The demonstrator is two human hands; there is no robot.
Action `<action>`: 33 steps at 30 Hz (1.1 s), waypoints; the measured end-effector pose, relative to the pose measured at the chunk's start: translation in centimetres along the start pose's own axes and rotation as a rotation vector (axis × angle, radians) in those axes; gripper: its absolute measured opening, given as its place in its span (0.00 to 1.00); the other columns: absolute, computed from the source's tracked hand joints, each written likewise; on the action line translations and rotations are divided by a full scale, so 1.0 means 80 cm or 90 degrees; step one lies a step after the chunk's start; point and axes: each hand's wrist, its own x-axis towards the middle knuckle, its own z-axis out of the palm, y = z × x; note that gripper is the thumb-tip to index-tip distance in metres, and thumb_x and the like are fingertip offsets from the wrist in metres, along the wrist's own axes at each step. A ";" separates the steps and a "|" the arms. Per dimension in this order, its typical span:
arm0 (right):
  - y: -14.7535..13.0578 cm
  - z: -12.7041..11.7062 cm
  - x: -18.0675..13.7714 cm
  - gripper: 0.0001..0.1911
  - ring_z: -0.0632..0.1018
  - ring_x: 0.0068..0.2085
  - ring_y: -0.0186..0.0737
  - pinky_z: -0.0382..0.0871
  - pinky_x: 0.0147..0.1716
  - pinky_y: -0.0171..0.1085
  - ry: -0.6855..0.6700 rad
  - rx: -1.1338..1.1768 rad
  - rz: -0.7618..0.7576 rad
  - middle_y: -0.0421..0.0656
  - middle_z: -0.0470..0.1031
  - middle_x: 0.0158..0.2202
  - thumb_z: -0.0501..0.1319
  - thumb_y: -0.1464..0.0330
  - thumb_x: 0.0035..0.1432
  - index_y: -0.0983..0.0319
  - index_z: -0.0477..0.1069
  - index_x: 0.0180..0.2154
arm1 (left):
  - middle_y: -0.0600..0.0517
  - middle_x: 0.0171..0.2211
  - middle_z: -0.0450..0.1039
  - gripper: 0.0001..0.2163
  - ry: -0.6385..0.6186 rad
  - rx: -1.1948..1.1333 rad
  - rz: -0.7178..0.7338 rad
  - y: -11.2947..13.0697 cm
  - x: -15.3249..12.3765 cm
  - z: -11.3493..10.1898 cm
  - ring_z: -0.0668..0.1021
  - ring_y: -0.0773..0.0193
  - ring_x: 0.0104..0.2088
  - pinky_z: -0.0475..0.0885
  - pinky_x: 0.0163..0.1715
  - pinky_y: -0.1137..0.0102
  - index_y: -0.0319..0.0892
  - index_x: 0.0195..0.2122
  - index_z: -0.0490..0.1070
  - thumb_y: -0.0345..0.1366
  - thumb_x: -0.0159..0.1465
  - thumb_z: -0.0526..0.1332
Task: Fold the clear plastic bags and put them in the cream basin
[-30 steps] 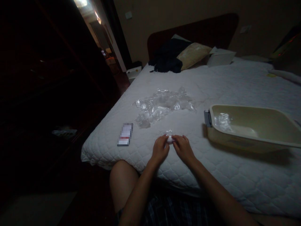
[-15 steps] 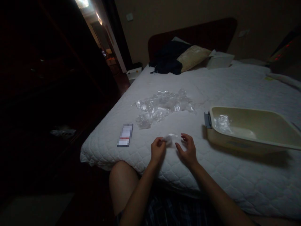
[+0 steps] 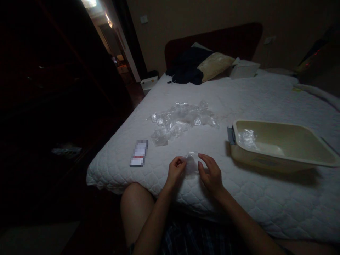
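My left hand (image 3: pixel 175 170) pinches one edge of a small clear plastic bag (image 3: pixel 191 163) just above the white quilted bed (image 3: pixel 260 95). On the bag's other side my right hand (image 3: pixel 210 173) has its fingers curled against the plastic. A heap of several more clear plastic bags (image 3: pixel 180 119) lies on the quilt beyond my hands. To the right stands a beige plastic tub (image 3: pixel 305 161) with one crumpled clear bag (image 3: pixel 246 138) inside its left end.
A small flat packet (image 3: pixel 138 158) lies on the quilt left of my hands. Pillows (image 3: pixel 214 65), dark clothing (image 3: pixel 186 67) and a white box (image 3: pixel 244 69) sit at the headboard. The bed's left edge drops to a dark floor. My bare knee (image 3: pixel 134 209) is below the bed edge.
A second ago both hands were pressed together on a small wad of plastic. They have drawn apart and the plastic has opened out into a flat bag between them.
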 end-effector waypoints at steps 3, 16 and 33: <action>-0.007 -0.003 0.007 0.12 0.73 0.44 0.42 0.66 0.44 0.44 -0.047 0.022 0.127 0.47 0.73 0.41 0.53 0.68 0.56 0.61 0.68 0.42 | 0.57 0.21 0.66 0.08 -0.022 0.005 -0.012 0.000 -0.002 0.001 0.67 0.72 0.22 0.59 0.23 0.77 0.39 0.28 0.70 0.34 0.46 0.63; 0.013 -0.001 0.026 0.18 0.75 0.32 0.40 0.70 0.33 0.38 -0.181 0.282 0.463 0.45 0.75 0.30 0.62 0.59 0.44 0.64 0.72 0.35 | 0.54 0.24 0.69 0.08 -0.065 -0.027 -0.027 -0.010 -0.001 -0.001 0.70 0.70 0.25 0.62 0.26 0.76 0.39 0.30 0.70 0.33 0.46 0.62; 0.021 -0.006 0.030 0.14 0.69 0.22 0.32 0.61 0.23 0.32 -0.255 0.384 0.565 0.40 0.71 0.20 0.63 0.60 0.40 0.66 0.72 0.25 | 0.56 0.22 0.66 0.10 -0.057 -0.046 -0.072 -0.012 -0.004 0.009 0.67 0.71 0.22 0.61 0.23 0.77 0.38 0.29 0.70 0.37 0.47 0.63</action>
